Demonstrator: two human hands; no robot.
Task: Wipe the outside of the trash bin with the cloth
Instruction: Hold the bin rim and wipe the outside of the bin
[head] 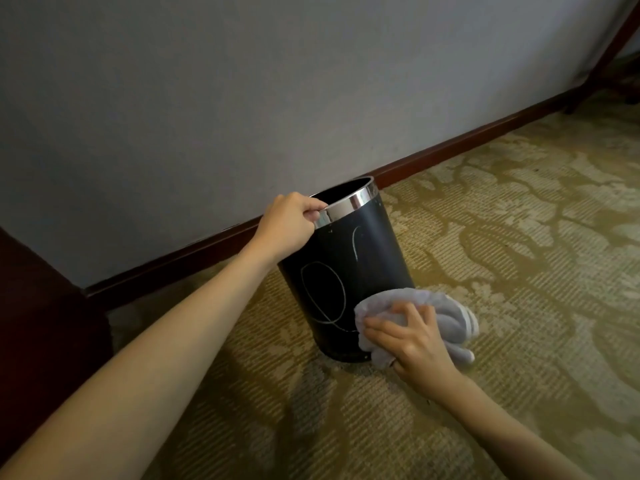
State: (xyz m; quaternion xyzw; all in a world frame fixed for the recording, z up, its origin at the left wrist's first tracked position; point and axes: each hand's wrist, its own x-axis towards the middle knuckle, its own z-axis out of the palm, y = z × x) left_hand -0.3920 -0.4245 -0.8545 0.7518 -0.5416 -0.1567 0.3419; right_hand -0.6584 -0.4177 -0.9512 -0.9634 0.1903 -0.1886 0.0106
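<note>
A black round trash bin with a shiny metal rim stands on the carpet near the wall. White chalk-like loops and a curved line mark its front side. My left hand grips the metal rim at its near left, fingers curled over the edge. My right hand presses a bunched grey cloth against the bin's lower right side, close to the floor. The cloth hides the bin's lower right edge.
A patterned olive and beige carpet covers the floor. A grey wall with a dark red-brown baseboard runs behind the bin. Dark wooden furniture stands at the left, and a wooden leg at the far right.
</note>
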